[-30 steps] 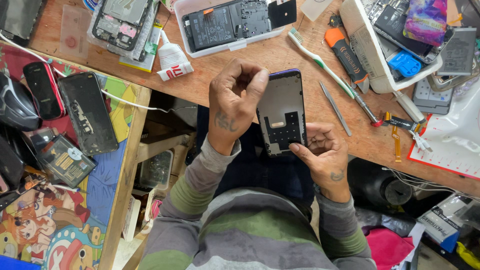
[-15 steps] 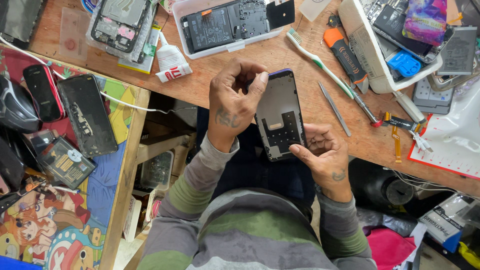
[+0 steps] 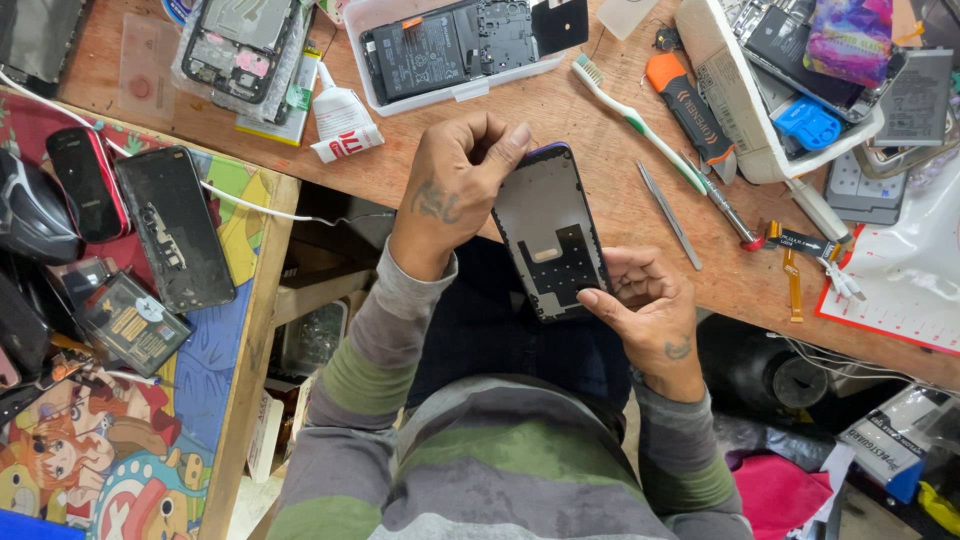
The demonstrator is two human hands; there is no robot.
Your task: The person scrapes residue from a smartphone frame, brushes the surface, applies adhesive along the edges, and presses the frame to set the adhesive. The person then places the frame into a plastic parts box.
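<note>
I hold a dark phone back cover (image 3: 548, 230), inner side up, over the front edge of a wooden workbench (image 3: 560, 110). My left hand (image 3: 455, 185) is curled at its upper left corner, fingertips pressed on the top edge. My right hand (image 3: 645, 300) grips its lower right corner from beneath, thumb lying on the inner face. Both forearms wear grey and green striped sleeves.
On the bench lie a white tray (image 3: 455, 90) with an opened phone, a toothbrush (image 3: 635, 120), tweezers (image 3: 668, 212), an orange-handled tool (image 3: 690, 115), a glue tube (image 3: 340, 125) and a white bin (image 3: 735, 110) of parts. A side table (image 3: 235, 290) at left carries several phones.
The cover has tilted slightly and my left fingers have shifted along its top edge. My right hand keeps its grip.
</note>
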